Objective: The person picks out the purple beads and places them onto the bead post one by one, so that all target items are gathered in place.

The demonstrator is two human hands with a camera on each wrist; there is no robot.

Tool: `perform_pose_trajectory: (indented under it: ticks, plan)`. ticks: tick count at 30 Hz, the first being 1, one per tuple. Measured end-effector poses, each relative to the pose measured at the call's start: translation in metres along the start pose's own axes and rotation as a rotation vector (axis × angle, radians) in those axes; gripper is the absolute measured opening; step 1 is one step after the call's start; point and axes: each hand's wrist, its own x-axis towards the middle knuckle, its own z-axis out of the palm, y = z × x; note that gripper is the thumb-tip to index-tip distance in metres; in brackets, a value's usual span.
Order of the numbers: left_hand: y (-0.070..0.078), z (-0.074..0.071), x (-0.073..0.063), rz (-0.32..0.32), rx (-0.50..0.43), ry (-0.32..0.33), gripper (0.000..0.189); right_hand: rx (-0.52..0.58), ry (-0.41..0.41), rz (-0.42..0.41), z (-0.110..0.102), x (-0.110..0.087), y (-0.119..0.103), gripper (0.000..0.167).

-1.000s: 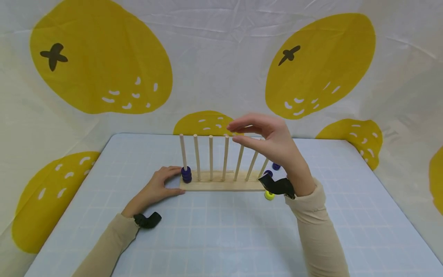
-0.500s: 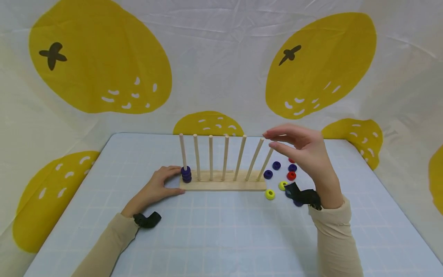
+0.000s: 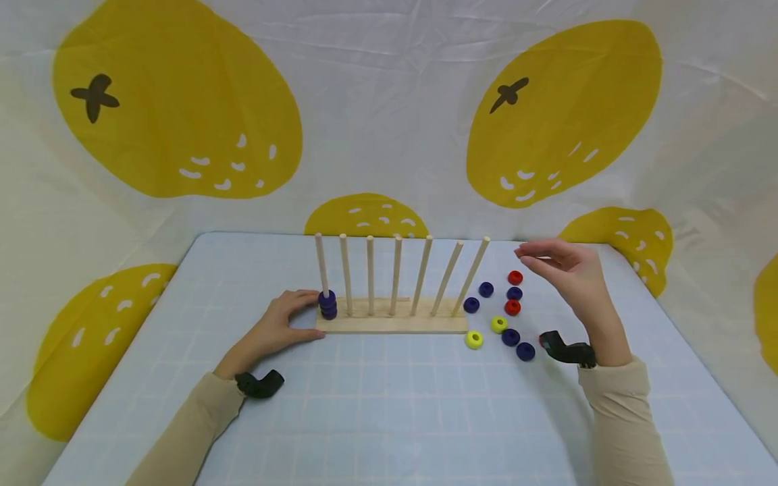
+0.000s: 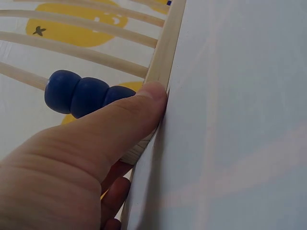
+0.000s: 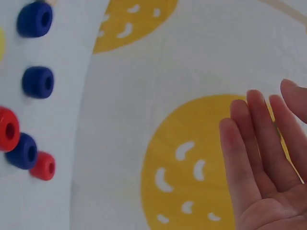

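A wooden peg rack (image 3: 395, 327) with several upright dowels stands on the table. At its left end my left hand (image 3: 273, 334) grips the base, with the thumb (image 4: 152, 93) on the front edge and the fingers passing behind. Three dark blue beads (image 4: 88, 96) are stacked on the leftmost peg; the other pegs bear none. My right hand (image 3: 565, 270) is raised above the table, right of the rack, its fingers (image 5: 261, 143) nearly straight and nothing between them and the thumb. Below and left of it lie loose blue beads (image 3: 525, 351), red beads (image 3: 515, 277) and yellow beads (image 3: 474, 339).
The table is covered with a pale blue checked cloth (image 3: 389, 418). Behind it hangs a white curtain (image 3: 389, 121) printed with big yellow fruit. Another red bead is mostly hidden behind the black wrist camera (image 3: 568, 351) on the right arm.
My right hand has moved right and slightly down, from over the pegs to past the loose beads, uncovering them and the right-hand pegs. My left hand stays on the rack.
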Motion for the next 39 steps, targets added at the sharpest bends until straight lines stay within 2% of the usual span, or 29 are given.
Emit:
perform_pose_trajectory:
  ticks: [8, 14, 19, 26, 39]
  plan:
    - [0.002, 0.001, 0.0, -0.005, 0.0, -0.003, 0.068, -0.094, -0.035, 0.208, -0.007, -0.003, 0.047, 0.035]
    - [0.003, 0.001, -0.002, -0.029, -0.003, -0.008, 0.069, -0.179, -0.175, 0.313, -0.007, -0.005, 0.075, 0.037]
    - [0.003, 0.001, -0.001, -0.019, -0.004, -0.008, 0.068, -0.162, -0.263, 0.375, -0.009, -0.008, 0.089, 0.035]
    - [0.003, 0.002, 0.001, -0.011, -0.01, -0.006, 0.069, -0.199, -0.351, 0.379, -0.009, -0.007, 0.101, 0.034]
    - [0.004, 0.002, 0.0, -0.015, -0.011, -0.005, 0.068, -0.264, -0.355, 0.381, -0.004, -0.007, 0.106, 0.034]
